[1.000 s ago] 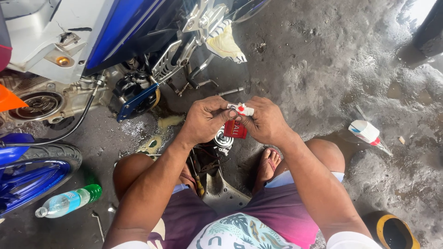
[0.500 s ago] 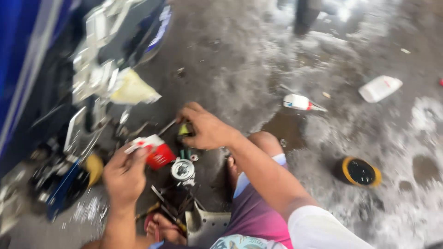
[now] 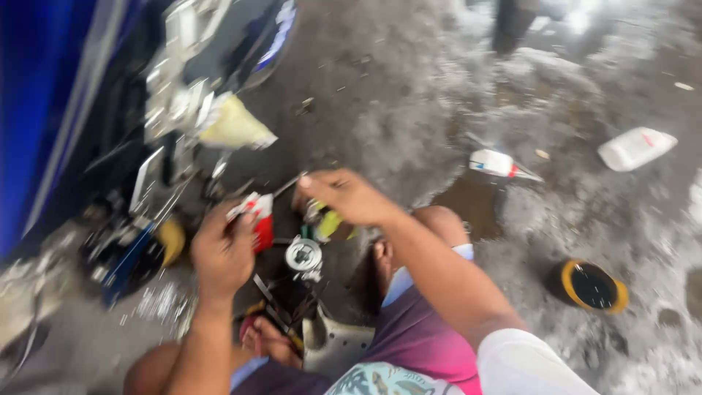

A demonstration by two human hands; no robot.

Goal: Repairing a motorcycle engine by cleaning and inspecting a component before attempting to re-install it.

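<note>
A: A person crouches on a wet concrete floor (image 3: 439, 95) beside a blue motorcycle (image 3: 44, 110). What is in the left hand (image 3: 223, 252)?

B: Its fingers (image 3: 235, 219) are clamped on a small red and white packet (image 3: 257, 218), held at about ten o'clock from a round metal part (image 3: 303, 255) lying on the floor.

A: And the right hand (image 3: 347, 196)?

B: It hovers at one o'clock from that metal part, just beside something yellow-green (image 3: 329, 223). Blur hides whether its fingers are together or apart, or whether they grip anything.

A: What lies around them?

B: A white squeeze bottle with a red collar (image 3: 499, 164) sits at three o'clock from the right hand, a white jug (image 3: 636, 148) farther out. A yellow-rimmed bowl of dark liquid (image 3: 591, 286) rests at four o'clock.
</note>
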